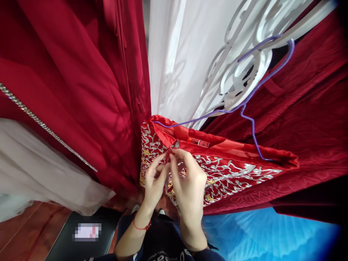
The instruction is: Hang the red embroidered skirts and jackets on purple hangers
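A red garment (228,174) with silver and gold embroidery and a shiny red lining hangs from a purple wire hanger (252,95). At the garment's upper edge, my left hand (155,179) pinches the red fabric edge of a front opening. Close beside it, my right hand (189,181) is closed on the same edge, thumb and fingertips together. Whether a small fastener lies between the fingertips I cannot make out. A size label (203,143) shows on the lining just beyond the hands.
The hanger hooks onto a white scrollwork frame (239,78). Dark red drapes (81,65) fall at left, and a white curtain (168,65) hangs behind. A black seat-like surface (81,226) is at lower left. Blue fabric (261,235) spreads at lower right.
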The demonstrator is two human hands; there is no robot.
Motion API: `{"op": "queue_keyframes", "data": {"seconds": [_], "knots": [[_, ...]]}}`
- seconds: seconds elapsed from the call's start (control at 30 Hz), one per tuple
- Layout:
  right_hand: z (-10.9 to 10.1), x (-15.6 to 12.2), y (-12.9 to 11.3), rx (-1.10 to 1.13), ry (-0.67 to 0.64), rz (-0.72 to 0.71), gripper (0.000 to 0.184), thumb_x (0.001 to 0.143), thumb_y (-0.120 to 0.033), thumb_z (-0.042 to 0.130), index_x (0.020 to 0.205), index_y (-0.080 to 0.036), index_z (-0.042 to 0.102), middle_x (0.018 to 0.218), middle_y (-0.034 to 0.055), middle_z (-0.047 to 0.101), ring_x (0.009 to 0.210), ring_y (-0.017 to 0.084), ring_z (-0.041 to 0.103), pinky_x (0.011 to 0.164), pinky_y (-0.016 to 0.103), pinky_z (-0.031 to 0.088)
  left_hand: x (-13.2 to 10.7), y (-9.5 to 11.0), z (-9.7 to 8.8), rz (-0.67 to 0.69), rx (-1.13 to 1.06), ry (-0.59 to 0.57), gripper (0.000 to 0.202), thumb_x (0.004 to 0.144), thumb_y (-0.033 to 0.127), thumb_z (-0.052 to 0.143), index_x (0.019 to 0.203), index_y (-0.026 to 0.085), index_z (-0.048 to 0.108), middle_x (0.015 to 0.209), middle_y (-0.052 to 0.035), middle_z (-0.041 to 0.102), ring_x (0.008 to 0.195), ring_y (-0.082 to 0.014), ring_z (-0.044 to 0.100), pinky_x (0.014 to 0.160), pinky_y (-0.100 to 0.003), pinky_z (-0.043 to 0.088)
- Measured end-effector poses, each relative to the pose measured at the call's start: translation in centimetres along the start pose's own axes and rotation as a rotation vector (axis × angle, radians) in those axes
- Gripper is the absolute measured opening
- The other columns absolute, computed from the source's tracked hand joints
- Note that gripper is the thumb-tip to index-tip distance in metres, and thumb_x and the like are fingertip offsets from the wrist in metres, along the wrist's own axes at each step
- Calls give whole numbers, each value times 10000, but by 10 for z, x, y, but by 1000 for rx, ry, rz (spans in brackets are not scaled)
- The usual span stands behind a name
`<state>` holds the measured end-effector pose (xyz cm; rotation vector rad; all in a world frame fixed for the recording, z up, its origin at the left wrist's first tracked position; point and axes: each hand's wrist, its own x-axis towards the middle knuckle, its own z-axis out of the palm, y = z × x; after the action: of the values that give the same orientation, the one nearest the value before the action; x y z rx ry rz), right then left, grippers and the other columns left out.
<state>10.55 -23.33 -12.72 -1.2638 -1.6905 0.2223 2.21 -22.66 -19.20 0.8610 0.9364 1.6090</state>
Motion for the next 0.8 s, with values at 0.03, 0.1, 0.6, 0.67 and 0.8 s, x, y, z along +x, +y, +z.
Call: {"op": "queue_keyframes", "data": {"seconds": [0.03,0.1,0.6,0.67,0.8], "knots": [[-1,-2,0,10,-23,-8,176,978,-195,518,1128,-219,606,1046,61,702,926,169,690,815,301,571,0,0,1,10,0,13,434,838,485,712,1153,189,674,511,81,478,409,-48,353,385,-159,303],[-2,-6,1,12,-56,-14,202,971,-187,529,1162,-219,587,1073,63,687,975,173,677,848,307,563,0,0,3,33,8,23,418,836,472,717,1140,188,675,523,71,506,442,-56,403,422,-155,344],[-6,-17,19,-16,351,92,118,935,-189,585,1032,-211,650,848,15,715,671,120,654,652,238,519,-1,4,-4,-63,82,-103,494,888,469,661,1294,189,635,414,111,383,323,-43,292,330,-160,265],[-9,-23,31,40,276,200,92,937,-206,581,996,-206,652,728,-16,675,568,98,596,570,218,475,0,7,-5,-123,87,-136,494,898,486,643,1277,169,650,401,112,382,309,-42,299,324,-155,265],[-4,-21,49,327,-121,216,229,944,-242,572,1161,-203,634,695,-36,658,543,89,567,534,205,443,0,5,-6,-183,76,-157,479,895,508,635,1204,148,696,373,109,386,288,-39,294,316,-148,268]]}}
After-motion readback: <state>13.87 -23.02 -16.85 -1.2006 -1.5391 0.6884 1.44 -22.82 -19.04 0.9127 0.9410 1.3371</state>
